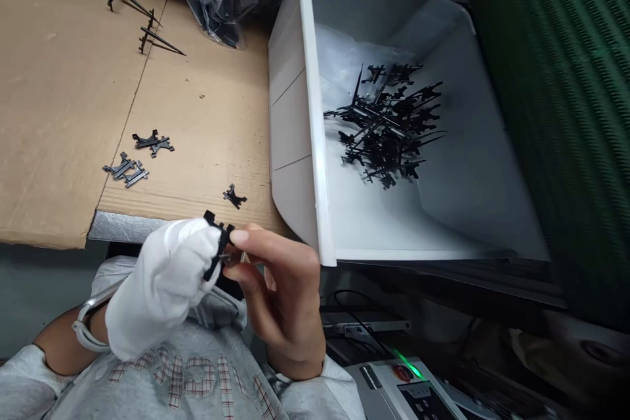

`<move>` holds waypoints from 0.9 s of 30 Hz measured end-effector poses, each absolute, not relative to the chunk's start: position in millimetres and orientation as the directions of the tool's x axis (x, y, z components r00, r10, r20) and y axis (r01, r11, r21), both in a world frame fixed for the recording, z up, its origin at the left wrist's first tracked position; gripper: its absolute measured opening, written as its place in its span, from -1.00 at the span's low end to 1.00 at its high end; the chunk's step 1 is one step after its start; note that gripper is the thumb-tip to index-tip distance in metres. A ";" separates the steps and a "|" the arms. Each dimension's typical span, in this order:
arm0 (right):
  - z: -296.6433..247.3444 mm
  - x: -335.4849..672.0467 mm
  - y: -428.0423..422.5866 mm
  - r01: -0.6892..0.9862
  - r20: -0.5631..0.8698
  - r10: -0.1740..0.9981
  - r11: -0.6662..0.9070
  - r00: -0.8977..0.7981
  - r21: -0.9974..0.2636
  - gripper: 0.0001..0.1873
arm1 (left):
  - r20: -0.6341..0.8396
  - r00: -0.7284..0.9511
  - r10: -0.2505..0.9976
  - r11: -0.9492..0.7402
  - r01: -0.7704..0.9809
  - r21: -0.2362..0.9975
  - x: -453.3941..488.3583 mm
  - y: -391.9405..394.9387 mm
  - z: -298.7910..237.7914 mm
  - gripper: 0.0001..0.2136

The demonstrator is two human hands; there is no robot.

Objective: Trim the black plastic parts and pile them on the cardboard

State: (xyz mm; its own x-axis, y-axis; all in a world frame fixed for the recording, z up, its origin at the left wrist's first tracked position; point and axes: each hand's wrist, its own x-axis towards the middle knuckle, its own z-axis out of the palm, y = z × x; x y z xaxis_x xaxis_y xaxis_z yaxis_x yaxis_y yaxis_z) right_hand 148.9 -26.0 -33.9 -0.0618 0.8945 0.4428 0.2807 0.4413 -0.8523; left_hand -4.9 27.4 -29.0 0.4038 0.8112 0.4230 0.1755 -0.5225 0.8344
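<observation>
My left hand [172, 275], in a white glove, is closed on a small black plastic part [214, 264] held in front of my chest. My bare right hand [283, 289] pinches the right side of that same part between thumb and forefinger. Just beyond my hands, a single black bracket-shaped piece [235, 196] lies on the cardboard. Further left are small groups of similar pieces [153, 142], some overlapping. Two black parts with long thin stems [147, 33] lie near the far left.
A large white bin [317, 144] on the right holds a tangled pile of black parts [388, 125] and clear plastic. Cardboard [63, 111] covers the table. A plastic bag [221, 6] lies at the back. A machine panel with a red button [403, 374] is below right.
</observation>
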 end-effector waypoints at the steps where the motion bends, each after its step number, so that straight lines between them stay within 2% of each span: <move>1: -33.7 149.1 -27.1 0.274 0.432 0.900 0.431 -0.061 -0.860 -0.37 | 0.441 0.414 0.797 -0.544 0.174 0.821 -5.3 28.8 -27.8 -0.74; 4: -34.7 149.2 -29.7 0.290 0.410 0.911 0.401 -0.030 -0.869 -0.37 | 0.474 0.436 0.765 -0.581 0.147 0.801 -6.3 31.8 -25.3 -0.75; 8: -37.4 149.0 -29.1 0.264 0.452 0.891 0.446 -0.042 -0.855 -0.41 | 0.456 0.436 0.776 -0.561 0.144 0.815 -7.8 30.1 -27.3 -0.74; 13: -36.4 147.0 -29.0 0.267 0.399 0.916 0.393 -0.033 -0.880 -0.29 | 0.433 0.429 0.792 -0.556 0.218 0.802 -9.9 27.4 -27.5 -0.72; 21: -38.7 147.2 -28.0 0.222 0.421 0.907 0.415 -0.018 -0.882 -0.31 | 0.309 0.459 0.833 -0.418 0.155 0.895 -1.4 30.5 -15.0 -0.70; 27: -35.8 147.3 -28.9 0.256 0.397 0.918 0.384 -0.003 -0.887 -0.34 | 0.406 0.463 0.788 -0.554 0.245 0.796 -5.2 31.5 -18.5 -0.76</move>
